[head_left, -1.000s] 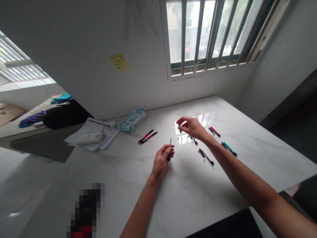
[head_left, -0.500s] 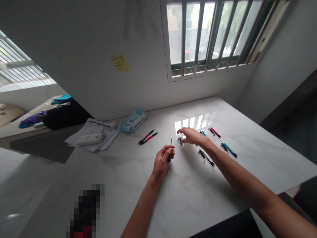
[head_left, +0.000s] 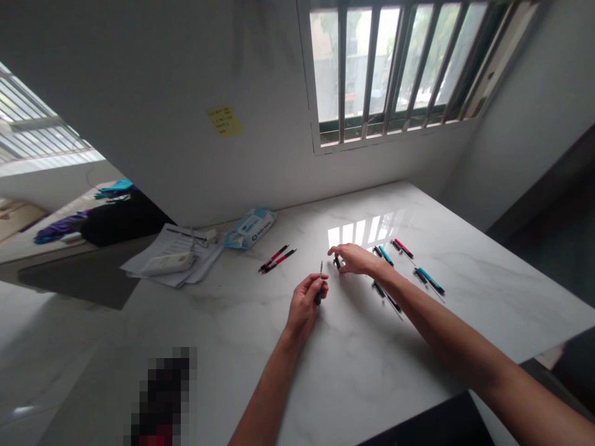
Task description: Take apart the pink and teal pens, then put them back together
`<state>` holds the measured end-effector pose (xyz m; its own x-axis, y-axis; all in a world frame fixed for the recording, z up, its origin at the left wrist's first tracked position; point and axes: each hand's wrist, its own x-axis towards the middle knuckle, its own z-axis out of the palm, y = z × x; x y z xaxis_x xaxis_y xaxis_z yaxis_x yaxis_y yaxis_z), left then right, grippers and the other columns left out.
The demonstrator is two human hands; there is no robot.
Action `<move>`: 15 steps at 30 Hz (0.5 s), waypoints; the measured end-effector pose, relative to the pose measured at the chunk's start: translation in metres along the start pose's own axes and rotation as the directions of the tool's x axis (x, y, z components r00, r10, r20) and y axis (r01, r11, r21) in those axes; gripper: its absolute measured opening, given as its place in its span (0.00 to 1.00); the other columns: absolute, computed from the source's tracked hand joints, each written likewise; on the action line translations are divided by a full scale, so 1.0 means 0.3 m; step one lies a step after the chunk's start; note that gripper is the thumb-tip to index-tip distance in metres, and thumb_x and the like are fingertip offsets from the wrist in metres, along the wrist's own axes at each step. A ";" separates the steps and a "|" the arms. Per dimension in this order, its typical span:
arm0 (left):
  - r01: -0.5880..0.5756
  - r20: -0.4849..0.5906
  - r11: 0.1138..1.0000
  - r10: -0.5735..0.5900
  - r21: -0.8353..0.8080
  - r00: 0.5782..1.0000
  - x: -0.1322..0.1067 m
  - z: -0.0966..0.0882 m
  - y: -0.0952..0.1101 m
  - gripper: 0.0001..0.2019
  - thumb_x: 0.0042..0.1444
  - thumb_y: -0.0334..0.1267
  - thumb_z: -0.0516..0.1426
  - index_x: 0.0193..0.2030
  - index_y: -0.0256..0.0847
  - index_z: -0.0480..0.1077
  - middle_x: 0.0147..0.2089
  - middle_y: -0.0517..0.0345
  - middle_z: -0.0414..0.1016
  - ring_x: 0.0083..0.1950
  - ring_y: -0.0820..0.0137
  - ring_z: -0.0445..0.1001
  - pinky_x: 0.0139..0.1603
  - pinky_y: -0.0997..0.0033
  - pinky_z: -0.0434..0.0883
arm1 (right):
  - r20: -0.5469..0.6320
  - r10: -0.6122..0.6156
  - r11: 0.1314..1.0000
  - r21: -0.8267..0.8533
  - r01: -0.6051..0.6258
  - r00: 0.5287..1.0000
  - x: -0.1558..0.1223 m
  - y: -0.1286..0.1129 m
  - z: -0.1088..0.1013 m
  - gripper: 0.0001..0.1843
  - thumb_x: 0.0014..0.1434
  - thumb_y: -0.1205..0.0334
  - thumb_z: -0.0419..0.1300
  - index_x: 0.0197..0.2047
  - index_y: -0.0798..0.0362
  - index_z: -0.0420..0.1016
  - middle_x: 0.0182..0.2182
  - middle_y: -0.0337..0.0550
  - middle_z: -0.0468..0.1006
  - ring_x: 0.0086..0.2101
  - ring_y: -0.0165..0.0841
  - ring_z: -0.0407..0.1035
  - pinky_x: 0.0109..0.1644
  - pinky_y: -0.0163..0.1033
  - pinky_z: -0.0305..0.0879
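Note:
My left hand is closed around a thin pen part held upright, its tip pointing up, just above the white marble table. My right hand lies low on the table to the right of it, fingers stretched out over a small black pen piece. Behind the right wrist lie a teal pen, a pink pen, another teal pen and a black pen part.
Two red-and-black pens lie left of the hands. A blue wipes pack and a stack of papers with a white object sit near the wall. A barred window is above; a yellow note is stuck on the wall.
My right hand dropped from a raised pinch down onto the table and spread its fingers over the small black piece. My left hand stayed in place with the pen part.

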<state>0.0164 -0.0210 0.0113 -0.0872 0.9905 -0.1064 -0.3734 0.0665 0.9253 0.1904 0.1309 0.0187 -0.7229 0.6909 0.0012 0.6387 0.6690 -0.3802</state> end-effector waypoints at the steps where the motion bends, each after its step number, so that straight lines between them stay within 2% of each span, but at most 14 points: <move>1: 0.002 0.002 1.000 -0.002 -0.004 1.000 0.000 0.000 -0.001 0.15 0.56 0.47 0.68 0.43 0.37 0.80 0.33 0.57 0.73 0.34 0.74 0.68 0.40 0.72 0.65 | -0.006 0.001 1.000 0.010 -0.001 1.000 -0.002 -0.001 -0.004 0.35 0.51 0.70 0.75 0.62 0.53 0.75 0.51 0.53 0.83 0.51 0.46 0.77 0.52 0.41 0.69; 3: 0.002 0.000 1.000 -0.002 -0.024 1.000 0.000 -0.001 -0.003 0.15 0.57 0.47 0.68 0.43 0.37 0.80 0.33 0.57 0.73 0.34 0.74 0.68 0.40 0.72 0.65 | -0.038 -0.002 0.997 0.073 0.005 0.999 -0.007 -0.014 -0.021 0.34 0.51 0.69 0.75 0.61 0.54 0.77 0.52 0.54 0.83 0.50 0.45 0.77 0.52 0.41 0.70; 5: -0.004 -0.005 0.998 0.004 -0.058 1.000 0.002 -0.002 -0.005 0.15 0.58 0.47 0.67 0.44 0.37 0.79 0.33 0.58 0.72 0.34 0.75 0.68 0.40 0.73 0.65 | -0.071 -0.037 0.973 0.224 0.053 0.997 -0.015 -0.042 -0.050 0.28 0.55 0.65 0.74 0.59 0.53 0.79 0.52 0.51 0.83 0.48 0.41 0.78 0.50 0.40 0.71; 8: -0.027 -0.031 0.993 0.024 -0.119 0.999 0.006 -0.002 -0.005 0.15 0.58 0.47 0.67 0.43 0.38 0.78 0.33 0.59 0.71 0.33 0.76 0.67 0.37 0.75 0.64 | -0.088 -0.132 0.855 0.494 0.159 0.987 -0.029 -0.102 -0.096 0.15 0.62 0.56 0.69 0.51 0.50 0.85 0.48 0.45 0.85 0.46 0.36 0.78 0.47 0.37 0.71; 11: -0.051 -0.083 0.986 0.038 -0.156 0.996 0.009 0.003 -0.001 0.15 0.56 0.47 0.69 0.41 0.39 0.76 0.32 0.61 0.70 0.33 0.76 0.66 0.35 0.75 0.63 | -0.086 -0.209 0.735 0.643 0.215 0.974 -0.035 -0.151 -0.114 0.16 0.62 0.51 0.68 0.47 0.52 0.86 0.43 0.45 0.86 0.43 0.36 0.78 0.44 0.36 0.71; 15: -0.072 -0.089 0.992 0.063 -0.108 0.994 0.012 0.005 -0.001 0.16 0.55 0.49 0.69 0.39 0.39 0.75 0.31 0.61 0.70 0.32 0.75 0.65 0.34 0.74 0.63 | -0.115 -0.196 0.680 0.700 0.219 0.974 -0.025 -0.174 -0.086 0.16 0.60 0.51 0.70 0.43 0.55 0.87 0.39 0.46 0.86 0.38 0.34 0.77 0.42 0.36 0.71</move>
<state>0.0175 -0.0172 0.0111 -0.1922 0.9781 -0.0801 -0.4635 -0.0185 0.8859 0.1694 0.0979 0.0623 -0.7986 0.5737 0.1822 0.0911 0.4145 -0.9055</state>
